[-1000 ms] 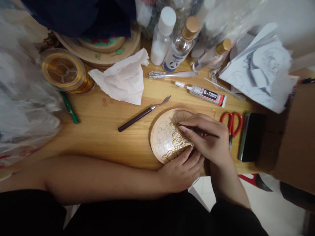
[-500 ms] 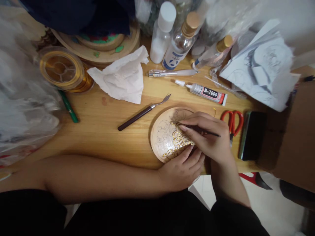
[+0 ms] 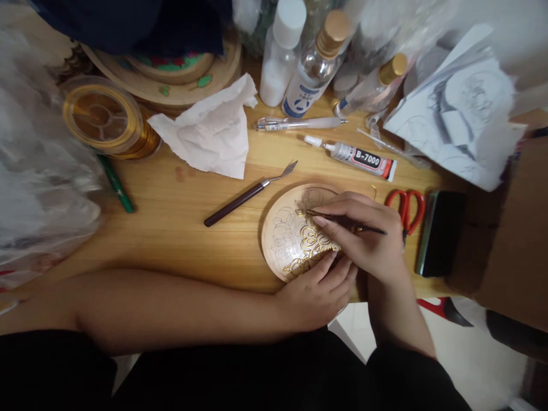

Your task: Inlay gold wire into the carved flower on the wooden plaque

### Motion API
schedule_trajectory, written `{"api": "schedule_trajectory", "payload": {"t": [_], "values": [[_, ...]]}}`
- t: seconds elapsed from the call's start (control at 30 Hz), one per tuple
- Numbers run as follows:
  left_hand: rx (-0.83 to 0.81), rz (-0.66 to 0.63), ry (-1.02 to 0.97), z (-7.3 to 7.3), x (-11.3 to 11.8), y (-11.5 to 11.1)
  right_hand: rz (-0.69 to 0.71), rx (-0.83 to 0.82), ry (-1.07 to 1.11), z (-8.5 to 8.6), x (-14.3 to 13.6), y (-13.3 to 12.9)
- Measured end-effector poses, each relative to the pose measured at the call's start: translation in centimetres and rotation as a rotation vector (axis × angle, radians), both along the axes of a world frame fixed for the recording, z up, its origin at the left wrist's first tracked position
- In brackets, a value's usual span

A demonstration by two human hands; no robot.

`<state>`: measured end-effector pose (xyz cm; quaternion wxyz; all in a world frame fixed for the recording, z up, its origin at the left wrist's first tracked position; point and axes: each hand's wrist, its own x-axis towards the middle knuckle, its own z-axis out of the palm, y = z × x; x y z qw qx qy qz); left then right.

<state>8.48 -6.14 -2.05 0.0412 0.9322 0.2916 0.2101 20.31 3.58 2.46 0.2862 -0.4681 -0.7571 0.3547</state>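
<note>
A round wooden disc [image 3: 276, 228] with a pencilled flower drawing and gold wire outlines lies near the table's front edge. My left hand [image 3: 319, 291] rests over its lower right rim, fingers wrapped on it. Above the right part of the disc, my right hand [image 3: 363, 228] pinches dark tweezers [image 3: 325, 216]; their tips touch a small gold wire piece [image 3: 301, 213] on the drawing. The underside of the disc is hidden. A palette knife [image 3: 237, 202] with a dark handle lies just left of the disc.
Behind the disc lie a glue tube [image 3: 366, 161], a pen [image 3: 299, 124] and crumpled tissue [image 3: 214, 134], with bottles [image 3: 306, 85] farther back. Red scissors [image 3: 405, 211] and a phone [image 3: 440, 234] are right. A gold wire spool [image 3: 103, 117] and green pen [image 3: 117, 185] stand left.
The view has shifted slightly. My right hand has turned a little, with the tweezers' back end lying slightly farther right; their tips stay at the same wire piece. My left hand has not moved.
</note>
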Motion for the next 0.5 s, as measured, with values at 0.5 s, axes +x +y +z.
{"api": "schedule_trajectory", "payload": {"t": [0.5], "values": [[0.013,0.006,-0.009,0.12,-0.05,0.12,-0.05,0.02,-0.019,0.43,0.11,0.13]]}}
